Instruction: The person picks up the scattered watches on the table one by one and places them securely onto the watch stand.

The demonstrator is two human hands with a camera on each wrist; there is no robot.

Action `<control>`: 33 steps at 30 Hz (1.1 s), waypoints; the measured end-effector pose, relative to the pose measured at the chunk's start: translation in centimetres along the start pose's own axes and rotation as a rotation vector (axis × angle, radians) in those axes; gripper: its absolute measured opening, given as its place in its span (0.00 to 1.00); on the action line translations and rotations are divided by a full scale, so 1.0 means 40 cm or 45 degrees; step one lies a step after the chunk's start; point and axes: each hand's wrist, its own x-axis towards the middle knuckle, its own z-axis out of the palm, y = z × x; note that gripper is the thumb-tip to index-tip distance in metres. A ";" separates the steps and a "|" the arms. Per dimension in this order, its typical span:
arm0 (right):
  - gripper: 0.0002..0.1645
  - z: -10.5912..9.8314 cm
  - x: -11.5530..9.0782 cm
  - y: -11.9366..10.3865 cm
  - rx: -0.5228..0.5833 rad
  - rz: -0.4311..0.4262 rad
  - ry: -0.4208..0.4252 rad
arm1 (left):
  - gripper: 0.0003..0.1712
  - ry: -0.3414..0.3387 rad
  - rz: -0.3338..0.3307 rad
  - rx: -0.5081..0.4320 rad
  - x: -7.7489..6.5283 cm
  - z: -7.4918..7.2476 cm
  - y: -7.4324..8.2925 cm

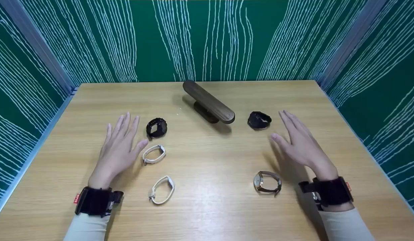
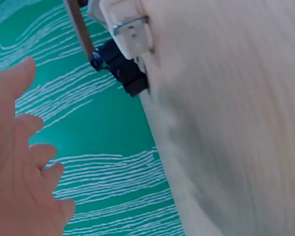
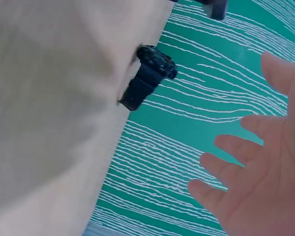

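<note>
My left hand (image 1: 118,150) hovers over the left side of the table with fingers spread, holding nothing. Just right of its fingers lies a black watch (image 1: 157,128), and by its thumb a white-strapped watch (image 1: 154,154). A second white-strapped watch (image 1: 163,190) lies closer to me. On the right, my right hand (image 1: 302,144) is held above the table, fingers extended and grasping nothing. Left of its fingertips sits another black watch (image 1: 259,120), also visible in the right wrist view as a black watch (image 3: 147,76). A brown-strapped watch (image 1: 268,182) with a round dial lies below that hand.
A dark wooden stand (image 1: 208,102) with a long rounded bar on a base stands at the back middle of the wooden table (image 1: 210,160). Green panels (image 1: 220,40) with white wavy lines rise behind the table and along both sides.
</note>
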 end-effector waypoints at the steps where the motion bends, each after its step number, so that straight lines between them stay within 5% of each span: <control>1: 0.50 -0.008 0.002 -0.004 0.010 0.008 -0.010 | 0.50 -0.001 0.000 -0.024 0.002 -0.003 0.002; 8: 0.50 -0.049 0.041 -0.037 0.058 0.077 -0.055 | 0.48 -0.008 0.023 -0.155 0.031 -0.030 0.027; 14: 0.46 -0.039 0.096 -0.068 0.086 0.020 -0.019 | 0.44 0.031 0.017 -0.278 0.066 -0.044 0.059; 22: 0.46 -0.017 0.170 -0.119 0.111 -0.027 -0.071 | 0.41 0.088 0.098 -0.391 0.089 -0.023 0.094; 33: 0.51 0.055 0.247 -0.185 0.083 -0.011 -0.172 | 0.37 0.027 0.141 -0.424 0.104 0.007 0.137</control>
